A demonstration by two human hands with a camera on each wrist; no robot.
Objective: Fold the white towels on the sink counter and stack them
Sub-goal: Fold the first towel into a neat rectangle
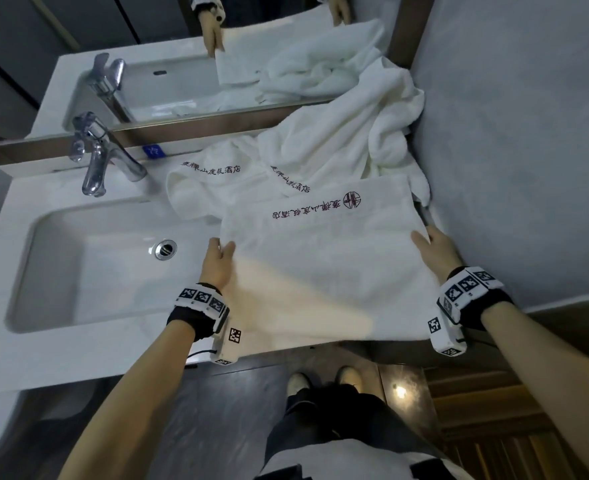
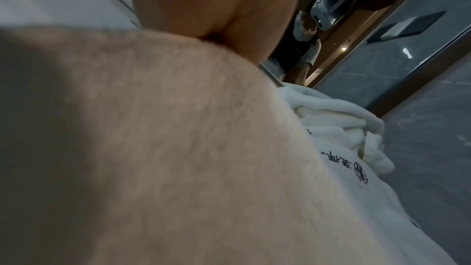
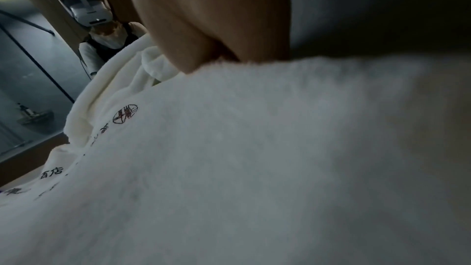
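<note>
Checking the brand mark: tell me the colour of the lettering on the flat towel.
Dark red, maroon-like, on the white towel; clearest in the head view.

Towels, white: three, namely one flat [image 1: 320,258], one crumpled at left [image 1: 203,185], one heaped at back [image 1: 348,133]. Hands: two, left [image 1: 218,261], right [image 1: 435,249]. Faucet [image 1: 95,157]: one. Basin [image 1: 78,265]: one. Drain [image 1: 165,249]: one. Mirror [image 1: 147,46]: one.

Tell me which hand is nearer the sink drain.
Left. The left hand holds the flat towel's left edge just right of the drain; the right hand holds the far edge, a whole towel's width away.
</note>
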